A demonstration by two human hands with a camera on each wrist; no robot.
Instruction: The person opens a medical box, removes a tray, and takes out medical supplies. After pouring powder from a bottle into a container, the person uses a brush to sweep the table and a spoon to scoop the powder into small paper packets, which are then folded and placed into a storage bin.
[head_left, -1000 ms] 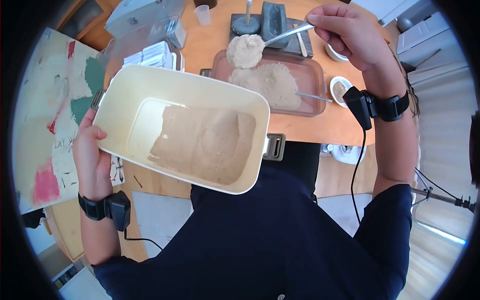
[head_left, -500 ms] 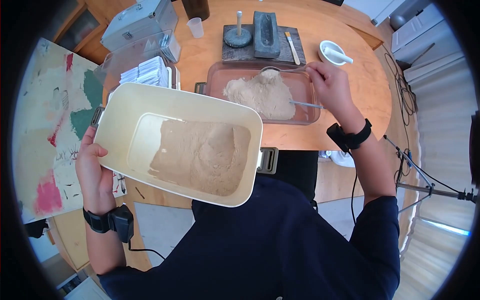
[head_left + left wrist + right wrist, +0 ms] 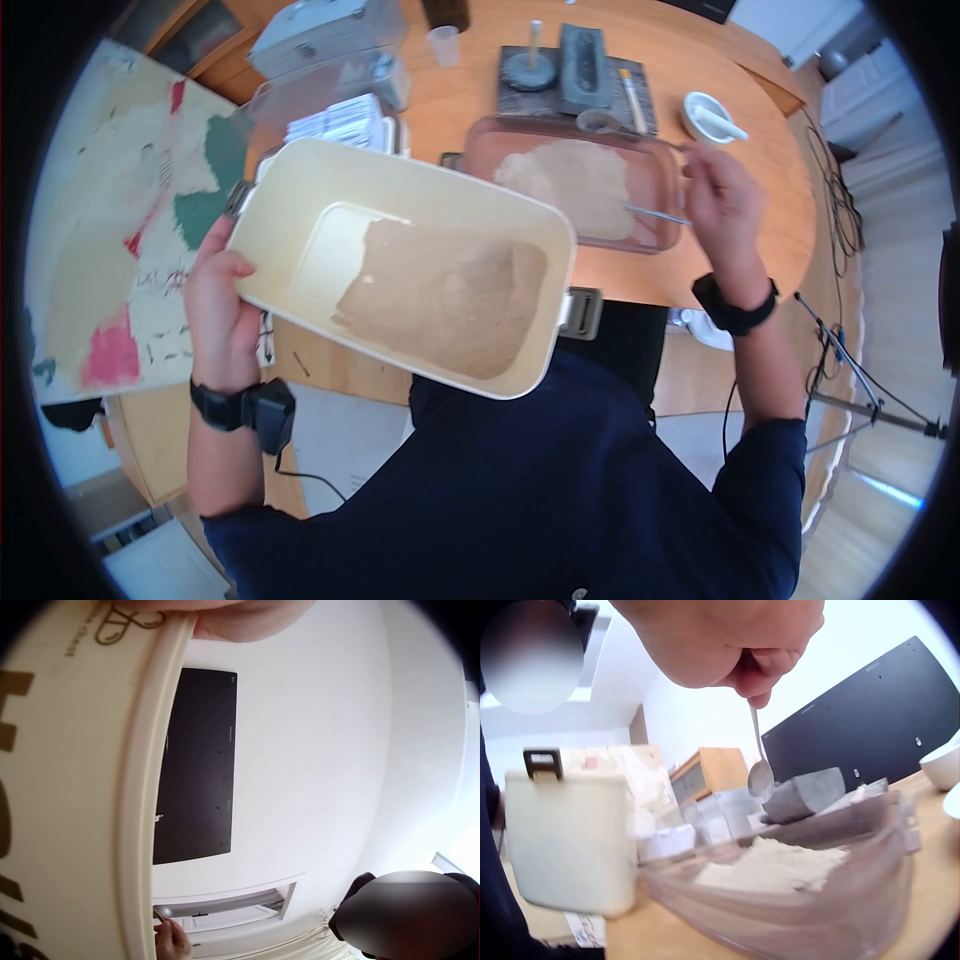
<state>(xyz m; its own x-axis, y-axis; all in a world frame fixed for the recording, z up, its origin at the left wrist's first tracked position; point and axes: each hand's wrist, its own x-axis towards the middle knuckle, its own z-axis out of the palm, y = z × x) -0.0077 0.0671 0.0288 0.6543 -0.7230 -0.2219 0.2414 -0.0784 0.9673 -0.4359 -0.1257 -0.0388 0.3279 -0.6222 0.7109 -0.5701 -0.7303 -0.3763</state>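
Note:
My left hand (image 3: pixel 222 300) grips the left end of a deep cream-coloured box (image 3: pixel 390 180), thumb over its rim. The box is tilted toward me, and pale brown powder (image 3: pixel 450 290) covers part of its floor. A metal spoon (image 3: pixel 761 780) hangs bowl-down from the pinching fingers of my right hand (image 3: pixel 725 205); its bowl looks bare in the right wrist view. Below it stands a translucent pinkish tray (image 3: pixel 655 165) with a mound of powder (image 3: pixel 575 180). A thin metal handle (image 3: pixel 657 213) sticks out of that mound, close to my right hand.
Behind the tray, a dark board holds a stone trough (image 3: pixel 583 70), a round stone with an upright handle (image 3: pixel 530 72) and a brush (image 3: pixel 632 100). A white mortar with pestle (image 3: pixel 708 118) stands right. Left are white packets (image 3: pixel 340 125), a metal case (image 3: pixel 325 35) and a plastic cup (image 3: pixel 443 46).
The spoon, heaped with powder above the tray a second ago, went down to the mound and now looks bare. My right hand lowered, and the mound appears flatter. The box stays in my left hand.

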